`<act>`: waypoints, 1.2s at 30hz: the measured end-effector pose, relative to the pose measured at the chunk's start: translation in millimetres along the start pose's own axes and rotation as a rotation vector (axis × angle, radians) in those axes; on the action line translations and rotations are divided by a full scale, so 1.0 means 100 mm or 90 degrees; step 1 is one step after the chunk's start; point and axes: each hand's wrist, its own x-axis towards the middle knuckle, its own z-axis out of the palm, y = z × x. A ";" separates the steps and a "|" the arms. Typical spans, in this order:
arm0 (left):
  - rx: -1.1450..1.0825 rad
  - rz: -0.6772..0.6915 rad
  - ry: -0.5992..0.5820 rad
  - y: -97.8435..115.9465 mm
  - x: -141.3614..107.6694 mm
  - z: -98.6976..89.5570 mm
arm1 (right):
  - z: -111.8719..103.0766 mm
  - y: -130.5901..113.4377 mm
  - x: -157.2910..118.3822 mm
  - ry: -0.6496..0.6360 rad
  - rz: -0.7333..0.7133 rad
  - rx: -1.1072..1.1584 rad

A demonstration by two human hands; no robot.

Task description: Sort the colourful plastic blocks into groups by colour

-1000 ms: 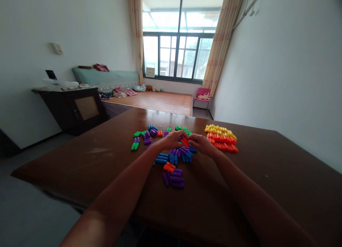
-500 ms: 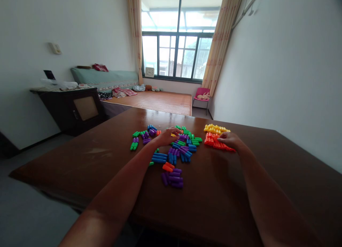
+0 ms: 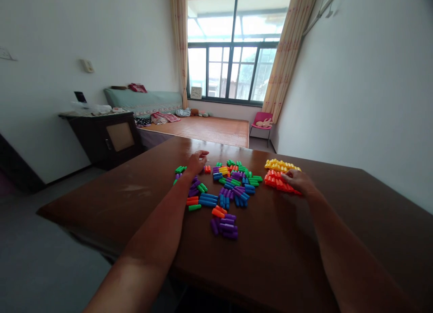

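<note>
We have shifted the left hand (image 3: 196, 162), open, to the far left of the block pile (image 3: 230, 185), uncovering its centre; the right hand (image 3: 299, 180), grip indeterminable, is at the orange rows (image 3: 274, 179) right of it.

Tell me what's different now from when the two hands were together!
The left hand moved left and away, toward the far edge of the colourful pieces. The right hand moved right, to the orange rows. The orange piece is no longer between them; I can't tell whether it joined those rows. The yellow rows and front purple pieces stayed put.
</note>
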 end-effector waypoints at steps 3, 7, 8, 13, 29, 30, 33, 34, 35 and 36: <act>0.132 0.015 -0.031 -0.13 -0.03 0.01 | 0.01 -0.08 -0.02 0.014 -0.029 -0.002; 0.337 0.136 -0.194 -0.18 -0.17 0.18 | 0.03 -0.20 -0.05 0.027 -0.072 -0.010; 0.378 0.152 -0.229 -0.19 -0.20 0.21 | 0.03 -0.23 -0.05 0.032 -0.082 -0.011; 0.469 0.164 -0.283 -0.16 -0.24 0.19 | 0.01 -0.30 -0.07 0.048 -0.108 -0.040; 0.040 0.345 -0.222 0.95 -0.52 0.39 | 0.12 -1.22 -0.42 -0.106 -0.328 0.391; 0.035 0.349 -0.224 0.99 -0.54 0.40 | 0.15 -1.27 -0.44 -0.113 -0.332 0.413; 0.025 0.356 -0.223 1.03 -0.58 0.41 | 0.22 -1.34 -0.47 -0.101 -0.334 0.440; 0.023 0.359 -0.223 1.03 -0.59 0.41 | 0.23 -1.34 -0.47 -0.096 -0.329 0.441; 0.021 0.361 -0.226 1.04 -0.59 0.41 | 0.23 -1.35 -0.47 -0.096 -0.322 0.442; 0.018 0.363 -0.230 1.04 -0.59 0.41 | 0.24 -1.35 -0.47 -0.098 -0.314 0.446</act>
